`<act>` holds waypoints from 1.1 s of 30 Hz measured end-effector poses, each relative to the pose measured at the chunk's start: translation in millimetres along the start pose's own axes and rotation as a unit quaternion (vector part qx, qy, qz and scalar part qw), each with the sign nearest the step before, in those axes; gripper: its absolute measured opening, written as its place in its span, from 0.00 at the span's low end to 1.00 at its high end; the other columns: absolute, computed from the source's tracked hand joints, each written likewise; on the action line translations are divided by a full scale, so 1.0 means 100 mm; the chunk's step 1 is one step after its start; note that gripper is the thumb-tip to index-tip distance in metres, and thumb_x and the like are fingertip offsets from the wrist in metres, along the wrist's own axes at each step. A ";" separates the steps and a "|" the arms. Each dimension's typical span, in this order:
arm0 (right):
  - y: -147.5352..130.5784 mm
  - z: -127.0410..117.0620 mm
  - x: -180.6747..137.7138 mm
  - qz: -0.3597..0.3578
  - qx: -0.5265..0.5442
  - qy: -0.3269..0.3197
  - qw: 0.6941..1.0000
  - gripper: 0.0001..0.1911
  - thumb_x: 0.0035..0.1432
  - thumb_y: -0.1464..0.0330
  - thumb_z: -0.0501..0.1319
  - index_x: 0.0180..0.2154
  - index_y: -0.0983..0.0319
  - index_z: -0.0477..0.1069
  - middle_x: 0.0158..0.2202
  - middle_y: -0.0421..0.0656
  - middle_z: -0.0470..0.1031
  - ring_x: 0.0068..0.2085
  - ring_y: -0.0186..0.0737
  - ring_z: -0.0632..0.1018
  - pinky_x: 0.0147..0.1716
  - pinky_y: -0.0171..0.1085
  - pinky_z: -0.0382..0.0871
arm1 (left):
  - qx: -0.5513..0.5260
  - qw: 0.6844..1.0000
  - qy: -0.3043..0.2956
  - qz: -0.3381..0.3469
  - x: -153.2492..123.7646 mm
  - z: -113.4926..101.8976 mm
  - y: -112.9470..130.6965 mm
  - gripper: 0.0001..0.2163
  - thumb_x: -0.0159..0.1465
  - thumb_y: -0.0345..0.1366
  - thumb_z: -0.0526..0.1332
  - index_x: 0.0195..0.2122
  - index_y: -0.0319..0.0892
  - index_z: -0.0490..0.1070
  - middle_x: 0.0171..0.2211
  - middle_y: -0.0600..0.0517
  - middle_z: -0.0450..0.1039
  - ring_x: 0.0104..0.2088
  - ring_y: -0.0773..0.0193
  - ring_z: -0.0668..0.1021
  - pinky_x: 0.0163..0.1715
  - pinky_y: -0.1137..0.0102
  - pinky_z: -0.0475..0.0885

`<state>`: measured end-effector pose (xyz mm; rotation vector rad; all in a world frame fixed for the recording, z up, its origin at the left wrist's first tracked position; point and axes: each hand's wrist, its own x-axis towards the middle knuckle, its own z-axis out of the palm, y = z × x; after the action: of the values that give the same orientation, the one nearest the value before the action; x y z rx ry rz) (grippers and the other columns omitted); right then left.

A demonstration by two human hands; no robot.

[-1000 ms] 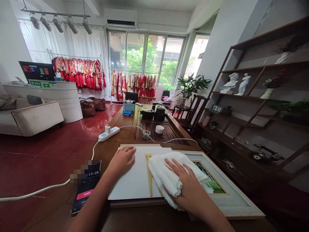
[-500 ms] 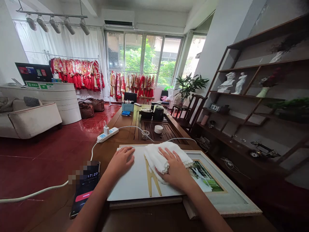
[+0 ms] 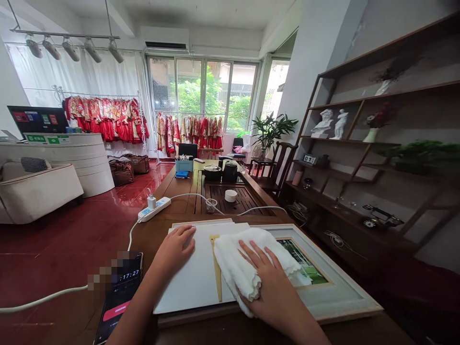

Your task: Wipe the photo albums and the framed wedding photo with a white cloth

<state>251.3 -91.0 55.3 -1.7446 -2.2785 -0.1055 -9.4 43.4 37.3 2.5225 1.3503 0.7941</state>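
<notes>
My right hand (image 3: 268, 287) lies flat with spread fingers on a folded white cloth (image 3: 237, 261), pressing it onto a white board (image 3: 190, 280) that covers the left part of a pale picture frame (image 3: 341, 297). My left hand (image 3: 172, 249) rests open on the board's left side, fingers flat. A thin yellowish strip (image 3: 216, 275) lies on the board between the hands. The frame's green picture (image 3: 305, 268) shows to the right of the cloth.
A phone (image 3: 118, 297) with a red button lies left of the board. A white power strip (image 3: 154, 209) and its cables cross the wooden table (image 3: 179, 187). Farther back stand a tea tray with kettles (image 3: 221, 171) and a white cup (image 3: 230, 195). Shelves (image 3: 359, 158) line the right.
My right hand has slid the cloth away along the board, then back toward me and slightly right. My left hand has stayed on the board.
</notes>
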 end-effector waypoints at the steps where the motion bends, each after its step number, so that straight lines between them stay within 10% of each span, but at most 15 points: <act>1: 0.00 -0.01 0.00 0.000 0.004 -0.001 1.000 0.40 0.54 0.56 0.57 0.66 0.53 0.49 0.68 0.40 0.48 0.66 0.57 0.53 0.63 0.57 0.44 | 0.001 1.000 -0.002 0.000 0.00 0.00 0.00 0.18 0.66 0.39 0.53 0.56 0.49 0.69 0.59 0.52 0.66 0.58 0.57 0.68 0.59 0.59 0.62; 20: 0.13 0.02 0.58 0.026 0.026 0.001 0.999 0.39 0.53 0.50 0.55 0.64 0.58 0.56 0.66 0.43 0.54 0.66 0.54 0.54 0.64 0.56 0.41 | 0.016 1.000 -0.022 -0.012 0.01 -0.01 0.01 0.18 0.67 0.40 0.51 0.57 0.50 0.68 0.60 0.52 0.66 0.59 0.55 0.67 0.59 0.56 0.60; 33: 0.01 -0.09 -0.02 -0.005 0.015 -0.015 1.000 0.41 0.53 0.55 0.57 0.66 0.53 0.49 0.68 0.37 0.47 0.67 0.52 0.52 0.64 0.54 0.44 | 0.020 0.999 -0.017 -0.018 0.00 -0.03 0.04 0.18 0.67 0.40 0.51 0.57 0.51 0.67 0.60 0.53 0.65 0.59 0.56 0.68 0.58 0.56 0.63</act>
<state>254.1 -94.6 63.2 -1.7326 -2.2970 -0.0485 -8.2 41.2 41.4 2.5230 1.4091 0.7200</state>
